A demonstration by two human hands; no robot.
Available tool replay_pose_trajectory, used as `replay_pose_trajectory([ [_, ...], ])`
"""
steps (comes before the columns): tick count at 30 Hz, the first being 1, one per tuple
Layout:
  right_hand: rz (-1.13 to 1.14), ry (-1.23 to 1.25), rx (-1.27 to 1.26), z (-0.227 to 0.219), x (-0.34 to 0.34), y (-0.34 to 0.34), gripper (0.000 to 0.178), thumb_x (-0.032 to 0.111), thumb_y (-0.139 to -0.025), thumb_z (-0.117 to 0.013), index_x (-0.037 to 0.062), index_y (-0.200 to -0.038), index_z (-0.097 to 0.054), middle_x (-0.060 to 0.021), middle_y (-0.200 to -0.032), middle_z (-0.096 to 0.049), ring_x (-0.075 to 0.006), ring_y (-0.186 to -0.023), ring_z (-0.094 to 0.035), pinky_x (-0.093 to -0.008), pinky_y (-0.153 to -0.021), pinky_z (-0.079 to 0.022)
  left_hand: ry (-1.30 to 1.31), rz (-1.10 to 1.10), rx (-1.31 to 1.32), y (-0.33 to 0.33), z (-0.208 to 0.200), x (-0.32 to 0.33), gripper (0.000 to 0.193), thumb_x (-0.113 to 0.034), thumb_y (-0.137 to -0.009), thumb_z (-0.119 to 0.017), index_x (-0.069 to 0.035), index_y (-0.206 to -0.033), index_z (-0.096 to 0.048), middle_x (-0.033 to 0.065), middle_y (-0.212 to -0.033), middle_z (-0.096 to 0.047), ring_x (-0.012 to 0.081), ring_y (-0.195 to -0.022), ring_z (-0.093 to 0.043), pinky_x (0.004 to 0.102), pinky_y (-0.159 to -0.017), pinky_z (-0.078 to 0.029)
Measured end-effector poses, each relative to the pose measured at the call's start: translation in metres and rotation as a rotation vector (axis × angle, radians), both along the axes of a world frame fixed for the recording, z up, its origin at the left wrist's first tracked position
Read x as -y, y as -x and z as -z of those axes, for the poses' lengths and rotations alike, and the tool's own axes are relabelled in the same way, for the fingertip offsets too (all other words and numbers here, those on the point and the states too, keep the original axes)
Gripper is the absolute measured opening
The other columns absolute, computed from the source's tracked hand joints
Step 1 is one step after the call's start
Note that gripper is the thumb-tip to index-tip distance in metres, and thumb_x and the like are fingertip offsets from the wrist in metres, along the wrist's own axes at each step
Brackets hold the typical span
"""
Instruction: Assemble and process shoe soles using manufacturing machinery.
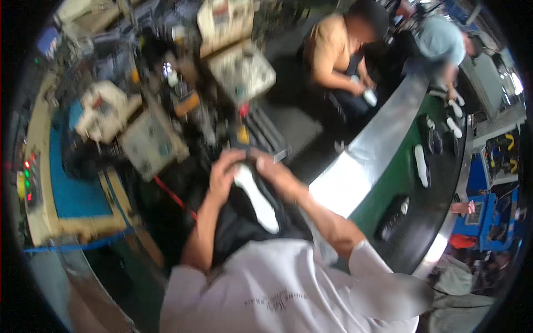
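In front of my body a shoe with a white sole [256,200] lies over my dark-clad lap, the sole turned up and its far end between my hands. My left hand [224,173] is closed round the far left side of the shoe, fingers curled at the sole's tip. From the right, my right hand [276,173] grips the dark upper near the same end, thumb and fingers bent. The shoe's dark upper blends with the dark clothing, so its outline is hard to make out. Motion blur softens the hands.
To the right runs a green and black conveyor belt [371,206] with several shoes, edged by a metal ledge [355,166]. Two people [330,53] sit farther along it. Machines with pale boxes [152,143] stand ahead left; a blue-topped bench [78,177] is at far left.
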State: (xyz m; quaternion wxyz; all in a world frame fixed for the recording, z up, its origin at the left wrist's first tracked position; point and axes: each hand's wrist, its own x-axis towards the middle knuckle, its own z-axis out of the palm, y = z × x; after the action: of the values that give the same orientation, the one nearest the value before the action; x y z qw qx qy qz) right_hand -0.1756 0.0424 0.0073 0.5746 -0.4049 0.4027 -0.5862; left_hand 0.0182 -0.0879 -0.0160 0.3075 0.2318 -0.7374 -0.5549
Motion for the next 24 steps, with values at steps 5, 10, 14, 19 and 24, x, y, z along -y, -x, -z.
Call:
replay_pose_trajectory([
  [5,0.139,-0.206,-0.077,0.028,0.004,-0.009,0.061,0.038,-0.115,-0.058,0.0028,-0.164,-0.046,-0.0169,-0.16,-0.054,-0.0252,-0.147,-0.05,-0.0379,-0.126,-0.037,-0.192,-0.017,-0.057,0.008,0.01,0.003,0.042,-0.016,-0.093,-0.069,0.0,-0.132,-0.075,0.0157,-0.133,-0.069,0.0298,-0.131,-0.062,0.0382,-0.116,-0.044],
  [10,0.168,-0.129,-0.416,0.03,0.0,-0.022,0.061,0.031,-0.113,-0.063,0.001,-0.163,-0.047,-0.0189,-0.16,-0.055,-0.027,-0.147,-0.052,-0.0384,-0.125,-0.038,-0.117,-0.023,-0.033,0.005,0.012,-0.005,0.04,-0.016,-0.095,-0.07,0.0,-0.132,-0.075,0.0146,-0.133,-0.069,0.0283,-0.129,-0.063,0.0375,-0.115,-0.045],
  [14,0.149,-0.189,-0.321,0.038,-0.001,-0.017,0.062,0.033,-0.113,-0.064,0.0025,-0.165,-0.047,-0.0138,-0.161,-0.056,-0.0239,-0.147,-0.053,-0.0366,-0.122,-0.041,-0.083,-0.045,0.003,0.006,0.013,-0.01,0.039,-0.017,-0.096,-0.07,0.0,-0.132,-0.075,0.0134,-0.131,-0.069,0.0272,-0.126,-0.064,0.0367,-0.113,-0.046],
  [19,0.073,-0.273,0.236,0.05,-0.015,-0.007,0.062,0.033,-0.114,-0.062,0.0038,-0.166,-0.045,-0.0118,-0.164,-0.052,-0.0209,-0.148,-0.05,-0.036,-0.122,-0.04,-0.148,-0.039,-0.017,0.008,0.011,-0.012,0.038,-0.017,-0.097,-0.07,0.0,-0.131,-0.075,0.013,-0.13,-0.069,0.0261,-0.125,-0.065,0.0361,-0.112,-0.047],
  [24,0.149,-0.159,-0.438,0.04,-0.012,-0.016,0.062,0.032,-0.114,-0.062,0.0005,-0.165,-0.045,-0.0184,-0.164,-0.052,-0.0259,-0.15,-0.049,-0.0371,-0.125,-0.037,-0.128,-0.07,0.002,0.009,0.015,-0.012,0.036,-0.015,-0.099,-0.069,-0.002,-0.132,-0.074,0.0137,-0.13,-0.069,0.026,-0.123,-0.066,0.036,-0.109,-0.05],
])
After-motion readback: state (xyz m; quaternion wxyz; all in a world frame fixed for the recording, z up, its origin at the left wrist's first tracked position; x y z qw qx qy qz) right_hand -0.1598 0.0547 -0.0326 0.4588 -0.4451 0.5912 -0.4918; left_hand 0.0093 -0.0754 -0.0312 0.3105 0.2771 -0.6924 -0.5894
